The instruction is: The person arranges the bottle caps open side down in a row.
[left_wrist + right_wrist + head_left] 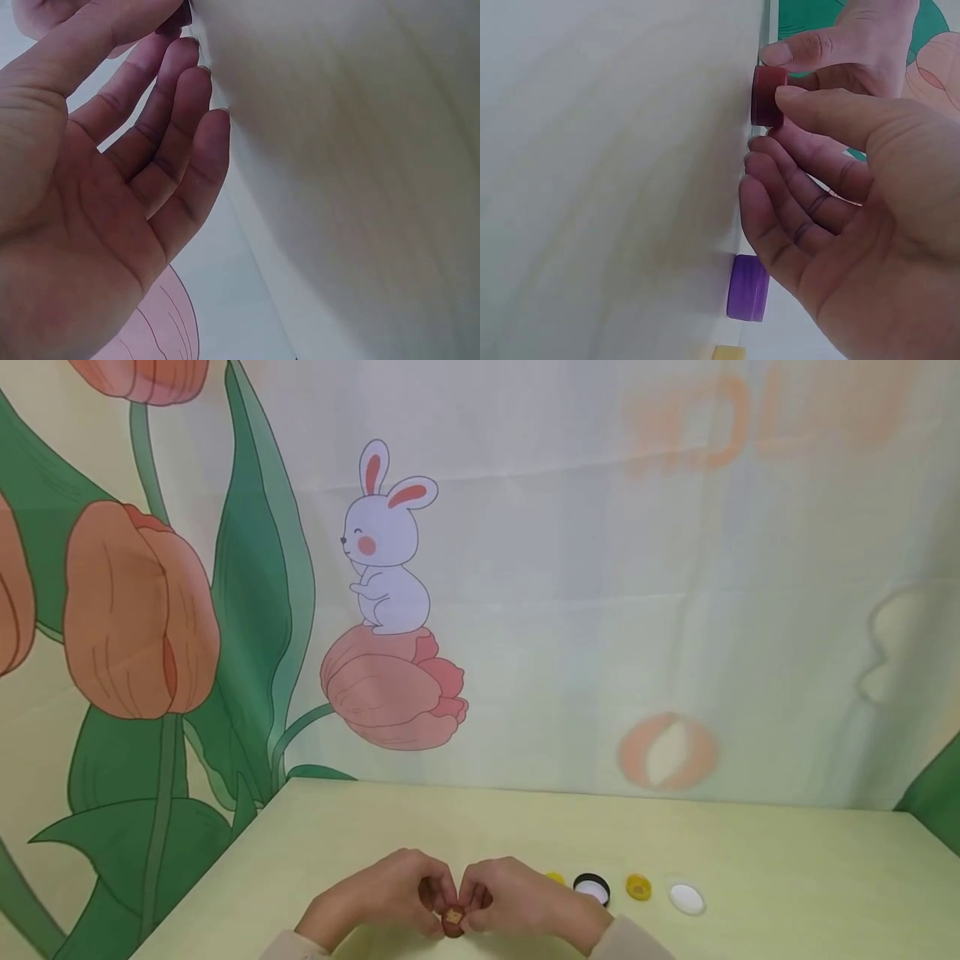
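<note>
In the head view, a small dark-red bottle cap (453,920) with a gold pattern on its top is at the table's near side, between both hands. My left hand (408,893) pinches it from the left with thumb and fingertips. From the other side my right hand (517,897) grips it, thumb pressed on its side. The right wrist view shows the red cap (768,96) edge-on, close to the tabletop, with both thumbs on it. In the left wrist view, the other fingers of the left hand (112,172) are bent toward the table; only a corner of the cap shows.
Right of the hands stand a yellow cap (555,877), a black-rimmed lid (592,890), another yellow cap (638,887) and a white lid (687,898). A purple cap (748,289) sits near the right hand. Behind the table (450,814) hangs a printed cloth (540,652).
</note>
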`<state>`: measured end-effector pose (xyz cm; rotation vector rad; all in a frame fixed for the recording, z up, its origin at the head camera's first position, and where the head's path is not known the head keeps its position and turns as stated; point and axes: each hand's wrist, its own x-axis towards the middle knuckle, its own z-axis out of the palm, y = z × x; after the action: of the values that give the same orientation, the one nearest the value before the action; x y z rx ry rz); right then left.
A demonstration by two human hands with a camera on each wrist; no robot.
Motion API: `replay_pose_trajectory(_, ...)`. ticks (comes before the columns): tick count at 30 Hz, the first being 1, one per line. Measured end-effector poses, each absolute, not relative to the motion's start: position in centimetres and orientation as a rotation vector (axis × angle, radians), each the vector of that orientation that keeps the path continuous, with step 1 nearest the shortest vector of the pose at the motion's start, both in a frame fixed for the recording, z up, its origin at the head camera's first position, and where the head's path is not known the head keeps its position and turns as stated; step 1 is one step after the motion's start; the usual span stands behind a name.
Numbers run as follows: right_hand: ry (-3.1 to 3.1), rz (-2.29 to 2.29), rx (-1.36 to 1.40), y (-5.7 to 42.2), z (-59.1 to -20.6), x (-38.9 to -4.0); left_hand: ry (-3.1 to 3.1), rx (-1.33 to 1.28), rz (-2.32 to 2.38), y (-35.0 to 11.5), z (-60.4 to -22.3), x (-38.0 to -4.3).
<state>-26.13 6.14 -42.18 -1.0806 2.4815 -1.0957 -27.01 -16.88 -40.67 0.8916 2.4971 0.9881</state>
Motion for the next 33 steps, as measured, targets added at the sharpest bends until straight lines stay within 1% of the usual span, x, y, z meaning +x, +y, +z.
replay_pose_trajectory(6, 2.5, -1.07, -1.093, 6.0, -42.2, -26.1, 2.499, 0.854, 0.964, -16.9, -40.6, -27.2)
replay_pose_trajectory(24, 2.494, -1.067, -1.109, 6.1, -41.9, -26.1, 2.51, 0.938, 0.929, -17.4, -40.2, -27.5)
replay_pose_trajectory(33, 2.502, -1.038, -1.133, 6.4, -41.2, -26.1, 2.587, 0.911, 0.943, -17.5, -40.0, -27.7)
